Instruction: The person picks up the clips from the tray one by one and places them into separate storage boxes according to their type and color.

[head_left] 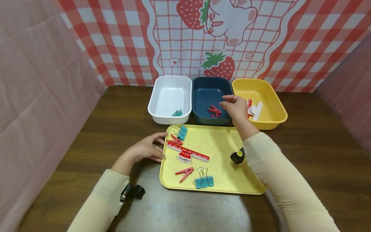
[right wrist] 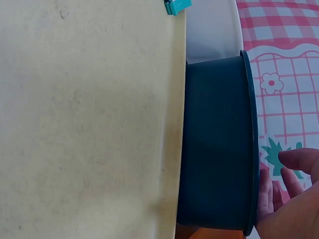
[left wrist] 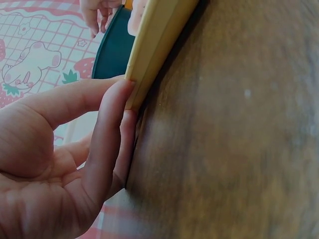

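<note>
My right hand [head_left: 237, 109] hovers over the right side of the dark blue bin [head_left: 203, 84], fingers loosely bent with nothing between them. Red clothespins [head_left: 215, 110] lie inside that bin. With extended fingertips, my left hand [head_left: 143, 149] touches the left rim of the yellow tray [head_left: 226, 145]. On the tray are a teal binder clip [head_left: 182, 132] and a red clothespin [head_left: 175, 140] at the upper left. Below them is a red-and-white long clip [head_left: 188, 153]. Another red clothespin [head_left: 185, 173] and teal binder clip [head_left: 204, 181] lie near the front edge.
The white bin [head_left: 169, 87], left of the blue one, holds a teal binder clip [head_left: 177, 113]. To the right, the yellow bin [head_left: 269, 96] contains a white clip [head_left: 255, 111] and a red one [head_left: 249, 106]. A patterned cloth [head_left: 127, 42] hangs behind the bins.
</note>
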Motion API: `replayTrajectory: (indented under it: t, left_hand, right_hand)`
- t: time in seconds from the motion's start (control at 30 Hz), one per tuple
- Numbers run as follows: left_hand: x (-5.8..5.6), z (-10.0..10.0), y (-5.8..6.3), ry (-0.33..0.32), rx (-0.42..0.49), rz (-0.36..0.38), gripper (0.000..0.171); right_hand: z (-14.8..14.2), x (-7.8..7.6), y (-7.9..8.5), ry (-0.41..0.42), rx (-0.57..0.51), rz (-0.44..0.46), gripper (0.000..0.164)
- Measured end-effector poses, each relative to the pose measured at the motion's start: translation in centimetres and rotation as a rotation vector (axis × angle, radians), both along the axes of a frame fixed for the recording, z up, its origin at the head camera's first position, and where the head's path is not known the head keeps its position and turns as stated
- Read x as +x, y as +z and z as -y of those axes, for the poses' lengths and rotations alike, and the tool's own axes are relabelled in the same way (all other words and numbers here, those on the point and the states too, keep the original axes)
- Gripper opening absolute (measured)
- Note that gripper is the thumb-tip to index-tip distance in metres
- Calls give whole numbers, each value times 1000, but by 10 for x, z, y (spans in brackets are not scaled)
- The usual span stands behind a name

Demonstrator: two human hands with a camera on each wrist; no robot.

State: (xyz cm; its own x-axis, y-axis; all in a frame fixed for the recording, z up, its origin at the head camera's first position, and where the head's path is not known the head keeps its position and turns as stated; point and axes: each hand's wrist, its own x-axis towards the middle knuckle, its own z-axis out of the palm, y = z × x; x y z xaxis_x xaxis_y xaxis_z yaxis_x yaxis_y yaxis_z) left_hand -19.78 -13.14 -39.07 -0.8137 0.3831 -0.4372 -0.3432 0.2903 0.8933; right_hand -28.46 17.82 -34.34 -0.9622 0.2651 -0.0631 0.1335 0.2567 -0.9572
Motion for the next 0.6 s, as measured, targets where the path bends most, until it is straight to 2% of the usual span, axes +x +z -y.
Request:
replayTrajectory:
  t: [0.43, 0.6]
  left_hand:
    - [-1, 0, -2, -14, 10, -7, 86]
    - [-1, 1, -2, -15, 10, -11, 86]
  right_hand:
    - [-5, 5, -2, -38, -6, -20, 29]
    - [-5, 10, -2, -27, -17, -35, 29]
